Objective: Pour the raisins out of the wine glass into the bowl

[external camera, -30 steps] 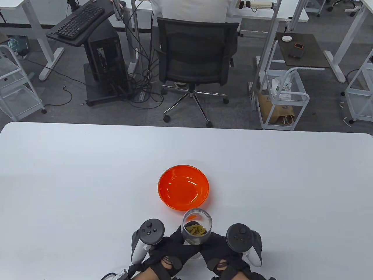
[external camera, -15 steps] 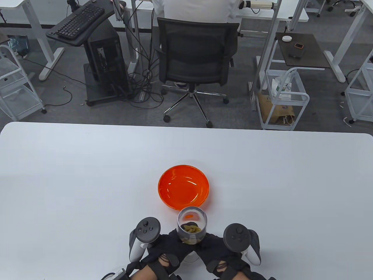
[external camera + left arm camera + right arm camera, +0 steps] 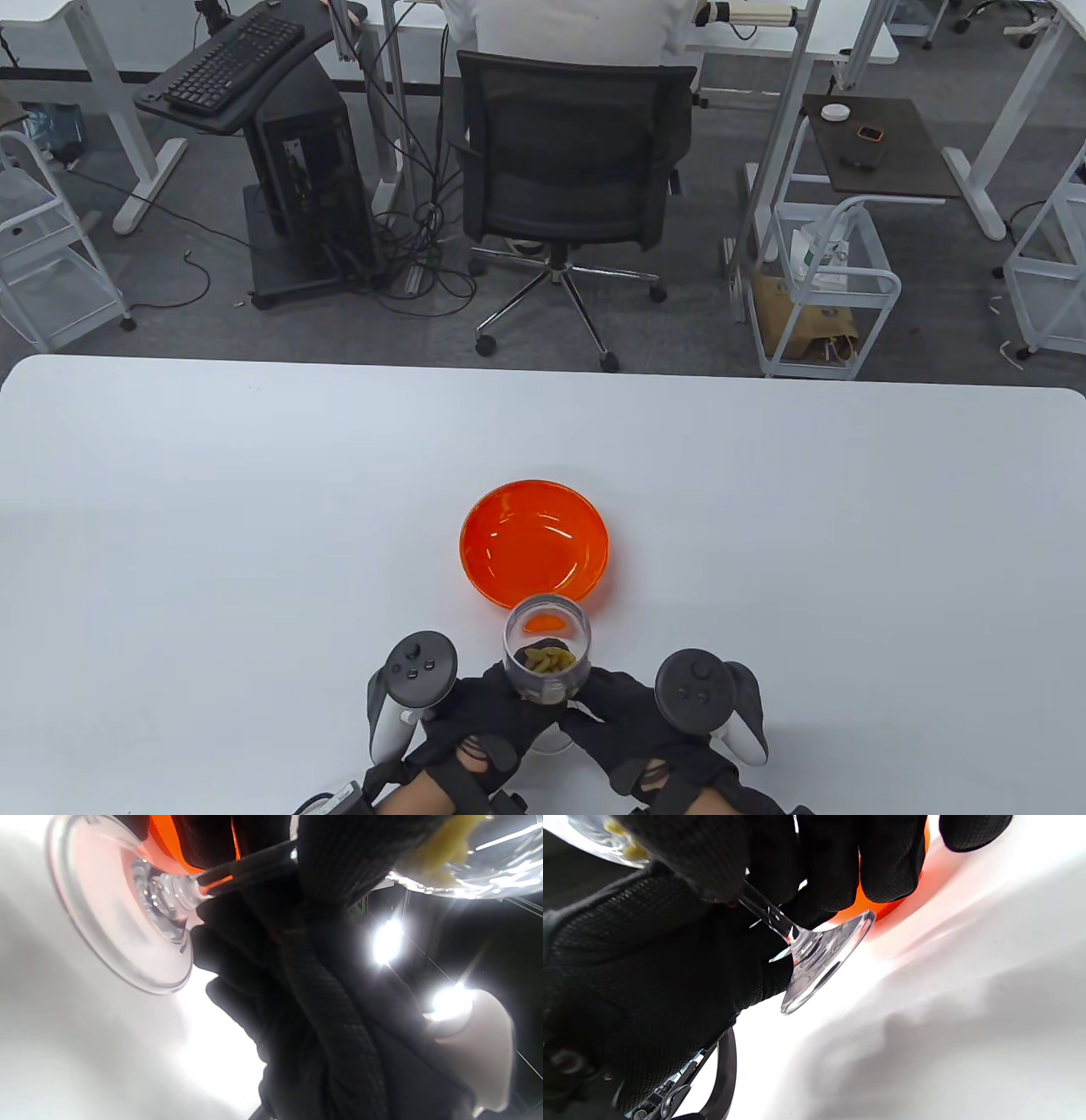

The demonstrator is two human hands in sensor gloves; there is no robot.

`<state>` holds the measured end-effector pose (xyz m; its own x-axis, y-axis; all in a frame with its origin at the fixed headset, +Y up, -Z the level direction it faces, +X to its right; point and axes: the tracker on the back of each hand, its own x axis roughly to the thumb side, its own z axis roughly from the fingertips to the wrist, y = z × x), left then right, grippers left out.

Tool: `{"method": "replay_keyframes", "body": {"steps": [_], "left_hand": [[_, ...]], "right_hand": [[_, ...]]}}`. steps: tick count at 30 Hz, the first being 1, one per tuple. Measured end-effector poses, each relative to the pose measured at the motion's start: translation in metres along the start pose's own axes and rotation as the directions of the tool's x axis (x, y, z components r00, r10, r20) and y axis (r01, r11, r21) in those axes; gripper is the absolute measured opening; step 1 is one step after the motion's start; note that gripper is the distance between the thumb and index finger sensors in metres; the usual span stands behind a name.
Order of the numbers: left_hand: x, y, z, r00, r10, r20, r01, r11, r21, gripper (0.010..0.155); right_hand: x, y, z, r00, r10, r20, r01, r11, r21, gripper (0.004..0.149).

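While the white tabletop point(image 3: 254, 509) carries the orange bowl point(image 3: 534, 543), both the left hand point(image 3: 475, 722) and the right hand point(image 3: 628, 722) grip the wine glass point(image 3: 547, 649) by its stem, lifted beside the bowl's near rim. Its long axis leans, mouth toward the bowl. Carrying seems in hand; next, tipping the raisins point(image 3: 549, 659) out.

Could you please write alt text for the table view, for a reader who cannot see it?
Both gloved hands, left hand and right hand, hold a wine glass of raisins just in front of an empty orange bowl on a white table.
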<state>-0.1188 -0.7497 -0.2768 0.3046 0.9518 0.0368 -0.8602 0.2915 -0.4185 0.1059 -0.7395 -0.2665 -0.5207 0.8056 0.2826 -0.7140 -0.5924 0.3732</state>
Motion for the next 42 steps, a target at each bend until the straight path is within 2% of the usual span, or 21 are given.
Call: {"method": "replay_keyframes", "body": {"steps": [8,10,15,17,19,21,23,28,34,37,42], "left_hand": [[0.000,0.005,0.002,1.000,0.002,-0.001,-0.002,0.999,0.043,0.052],[0.000,0.006,0.002,1.000,0.000,-0.001,0.000,0.999,0.041,0.052],[0.003,0.009,0.003,1.000,0.000,0.013,-0.001,0.998,0.062,0.051],[0.005,0.011,0.004,1.000,-0.005,0.018,0.004,0.998,0.068,0.050],[0.007,0.013,0.005,1.000,-0.009,0.026,0.007,0.997,0.073,0.050],[0.008,0.015,0.006,0.999,-0.004,0.040,0.001,0.997,0.083,0.049],[0.010,0.018,0.006,0.999,-0.012,0.044,0.008,0.996,0.092,0.049],[0.011,0.024,0.008,0.999,-0.010,0.051,0.003,0.991,0.136,0.049],[0.013,0.031,0.011,0.997,-0.050,0.054,0.039,0.981,0.191,0.049],[0.014,0.036,0.012,0.996,-0.070,0.048,0.058,0.973,0.224,0.049],[0.016,0.046,0.014,0.996,-0.081,0.031,0.069,0.954,0.292,0.051]], "right_hand": [[-0.005,-0.020,0.004,0.997,0.080,-0.011,-0.081,0.992,-0.094,0.056],[-0.011,-0.028,0.005,0.996,0.083,-0.027,-0.086,0.986,-0.146,0.060],[-0.025,-0.046,0.008,0.991,0.095,-0.089,-0.113,0.970,-0.218,0.061],[-0.030,-0.057,0.012,0.984,0.109,-0.141,-0.144,0.950,-0.277,0.062],[-0.038,-0.073,0.019,0.978,0.077,-0.192,-0.146,0.914,-0.378,0.064],[-0.044,-0.085,0.025,0.973,0.051,-0.227,-0.149,0.887,-0.438,0.066],[-0.050,-0.096,0.031,0.953,0.092,-0.289,-0.225,0.853,-0.471,0.069],[-0.064,-0.117,0.043,0.887,0.167,-0.430,-0.383,0.786,-0.485,0.075],[-0.071,-0.120,0.044,0.817,0.220,-0.532,-0.493,0.745,-0.449,0.074],[-0.073,-0.120,0.043,0.788,0.249,-0.563,-0.532,0.735,-0.421,0.077],[-0.079,-0.121,0.043,0.781,0.225,-0.582,-0.514,0.760,-0.397,0.080]]}}
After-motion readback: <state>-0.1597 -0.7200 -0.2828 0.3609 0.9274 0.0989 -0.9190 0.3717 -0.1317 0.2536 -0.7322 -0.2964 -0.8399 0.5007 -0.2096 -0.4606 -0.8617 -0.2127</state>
